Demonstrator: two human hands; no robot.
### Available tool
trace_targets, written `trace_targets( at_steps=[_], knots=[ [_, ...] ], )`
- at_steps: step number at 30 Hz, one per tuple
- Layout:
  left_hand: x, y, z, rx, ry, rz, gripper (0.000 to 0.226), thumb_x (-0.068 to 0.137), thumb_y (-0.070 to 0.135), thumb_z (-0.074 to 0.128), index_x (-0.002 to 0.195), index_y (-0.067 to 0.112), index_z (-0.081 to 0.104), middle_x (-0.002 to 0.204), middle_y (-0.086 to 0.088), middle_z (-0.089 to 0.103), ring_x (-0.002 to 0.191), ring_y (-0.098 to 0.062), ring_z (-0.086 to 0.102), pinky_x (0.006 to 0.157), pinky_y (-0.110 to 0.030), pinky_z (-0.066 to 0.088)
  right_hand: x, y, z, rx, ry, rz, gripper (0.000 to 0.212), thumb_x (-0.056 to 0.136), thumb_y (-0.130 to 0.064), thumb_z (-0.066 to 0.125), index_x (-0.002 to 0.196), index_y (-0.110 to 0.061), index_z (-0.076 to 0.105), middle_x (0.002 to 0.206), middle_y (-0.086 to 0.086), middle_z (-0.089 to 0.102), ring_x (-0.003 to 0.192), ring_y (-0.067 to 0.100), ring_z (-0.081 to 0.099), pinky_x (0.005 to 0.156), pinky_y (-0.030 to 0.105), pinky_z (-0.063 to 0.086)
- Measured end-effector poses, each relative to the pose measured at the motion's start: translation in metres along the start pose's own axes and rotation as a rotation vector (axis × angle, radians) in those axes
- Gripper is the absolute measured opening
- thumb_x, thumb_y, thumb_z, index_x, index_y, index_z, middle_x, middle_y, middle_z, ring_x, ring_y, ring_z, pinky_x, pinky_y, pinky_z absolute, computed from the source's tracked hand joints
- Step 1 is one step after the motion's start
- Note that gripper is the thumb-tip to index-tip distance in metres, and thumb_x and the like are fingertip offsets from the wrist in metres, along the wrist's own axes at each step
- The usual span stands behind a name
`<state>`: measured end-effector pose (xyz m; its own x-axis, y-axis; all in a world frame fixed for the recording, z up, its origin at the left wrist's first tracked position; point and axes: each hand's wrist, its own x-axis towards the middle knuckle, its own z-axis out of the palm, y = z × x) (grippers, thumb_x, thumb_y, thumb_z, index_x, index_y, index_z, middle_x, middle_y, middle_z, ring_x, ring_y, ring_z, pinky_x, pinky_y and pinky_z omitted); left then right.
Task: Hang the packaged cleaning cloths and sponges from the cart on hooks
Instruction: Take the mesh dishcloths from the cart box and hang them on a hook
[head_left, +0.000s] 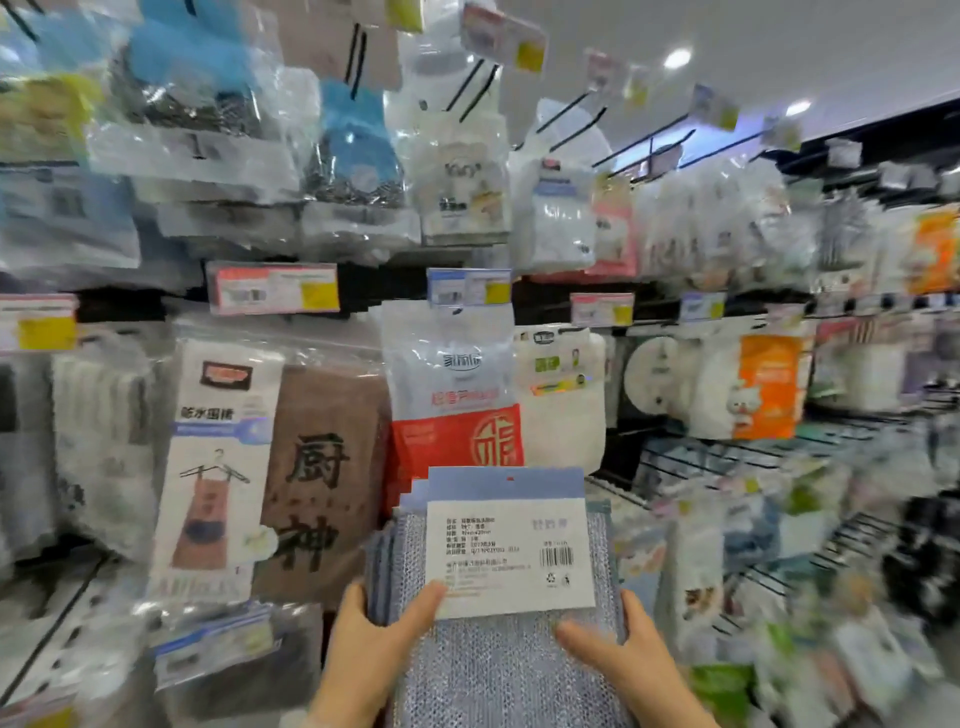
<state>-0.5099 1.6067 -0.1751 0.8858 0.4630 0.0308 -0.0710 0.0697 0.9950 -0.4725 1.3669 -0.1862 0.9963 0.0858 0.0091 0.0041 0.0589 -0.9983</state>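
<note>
Cloth packs (498, 561), a fanned stack with blue header cards, are gripped at both lower edges by the left hand (374, 644) and right hand (618, 649) before the hook display, so the next move likely requires aligning the header holes with a free hook.

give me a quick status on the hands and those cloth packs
Left hand and right hand both grip the stack of cloth packs, held upright, none hung yet. Red-and-white package already hangs straight ahead on the rack.
</note>
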Motion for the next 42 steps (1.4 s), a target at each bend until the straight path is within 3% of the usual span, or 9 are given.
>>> trace_targets(
  at_steps=[8,10,15,17,24,27,31,36,42],
  knots=[
    [0.031,-0.002,0.067,-0.017,-0.132,0.082,0.041,0.074,0.021,0.077,0.107,0.007,0.056,0.091,0.001,0.065,0.074,-0.002,0.057,0.058,-0.017,0.041,0.023,-0.003,-0.05,0.017,0.127,-0.049,0.058,0.067,-0.012,0.082,0.117,-0.019,0.054,0.101,-0.006,0.069,0.089,0.011,0.066,0.067,0.02,0.051],
    [0.036,-0.004,0.089,-0.043,-0.19,0.069,0.043,0.075,0.025,0.076,0.109,0.006,0.057,0.097,-0.003,0.067,0.08,-0.007,0.06,0.065,-0.024,0.044,0.029,0.0,-0.07,0.033,0.163,-0.039,0.061,0.067,-0.011,0.082,0.12,-0.016,0.053,0.107,0.001,0.069,0.096,0.018,0.066,0.078,0.03,0.05],
    [0.042,-0.013,0.147,-0.079,-0.275,0.003,0.069,0.062,0.046,0.081,0.118,0.012,0.059,0.108,-0.001,0.068,0.1,-0.014,0.062,0.091,-0.035,0.044,0.053,-0.002,-0.124,-0.007,0.237,-0.055,0.056,0.066,-0.011,0.082,0.114,-0.019,0.053,0.102,-0.002,0.069,0.09,0.016,0.066,0.067,0.027,0.05],
    [0.044,-0.012,0.171,-0.082,-0.269,-0.022,0.076,0.053,0.053,0.082,0.116,0.016,0.062,0.112,-0.004,0.069,0.106,-0.021,0.062,0.102,-0.042,0.042,0.07,-0.008,-0.145,-0.037,0.229,-0.064,0.059,0.067,-0.013,0.082,0.117,-0.017,0.05,0.108,0.001,0.066,0.096,0.02,0.064,0.075,0.032,0.05],
    [0.063,-0.02,0.271,-0.129,-0.105,-0.01,0.044,0.071,0.04,0.075,0.101,0.009,0.067,0.097,-0.008,0.073,0.088,-0.023,0.069,0.08,-0.036,0.052,0.145,-0.026,-0.232,-0.054,0.126,-0.039,0.035,0.072,-0.014,0.078,0.094,-0.024,0.053,0.096,-0.004,0.067,0.084,0.014,0.066,0.062,0.025,0.048],
    [0.068,-0.023,0.307,-0.134,-0.069,-0.032,0.04,0.076,0.041,0.07,0.097,0.007,0.066,0.092,-0.009,0.073,0.086,-0.025,0.069,0.073,-0.037,0.054,0.176,-0.031,-0.266,-0.053,0.049,0.002,0.039,0.071,-0.015,0.079,0.097,-0.026,0.052,0.097,-0.005,0.068,0.087,0.016,0.066,0.071,0.031,0.051],
    [0.075,-0.029,0.335,-0.102,0.057,-0.025,0.044,0.089,0.041,0.056,0.095,-0.002,0.061,0.095,-0.018,0.068,0.092,-0.031,0.065,0.083,-0.043,0.049,0.209,-0.036,-0.288,-0.06,-0.034,0.038,0.05,0.067,-0.013,0.081,0.11,-0.019,0.054,0.098,0.0,0.072,0.086,0.021,0.071,0.075,0.036,0.054],
    [0.081,-0.027,0.35,0.05,0.255,0.056,0.032,0.091,0.041,0.051,0.077,0.012,0.052,0.074,-0.005,0.057,0.067,-0.014,0.052,0.054,-0.028,0.034,0.228,-0.046,-0.291,-0.056,-0.095,0.022,0.058,0.056,-0.019,0.083,0.107,-0.021,0.057,0.098,0.005,0.074,0.089,0.028,0.071,0.088,0.051,0.052],
    [0.095,-0.023,0.372,-0.026,0.115,0.094,0.031,0.086,0.042,0.057,0.087,0.011,0.058,0.081,-0.003,0.065,0.069,-0.01,0.058,0.055,-0.025,0.039,0.237,-0.061,-0.315,-0.028,-0.033,-0.01,0.038,0.075,-0.003,0.072,0.107,-0.017,0.057,0.098,0.014,0.072,0.086,0.036,0.07,0.082,0.053,0.053]
  ],
)
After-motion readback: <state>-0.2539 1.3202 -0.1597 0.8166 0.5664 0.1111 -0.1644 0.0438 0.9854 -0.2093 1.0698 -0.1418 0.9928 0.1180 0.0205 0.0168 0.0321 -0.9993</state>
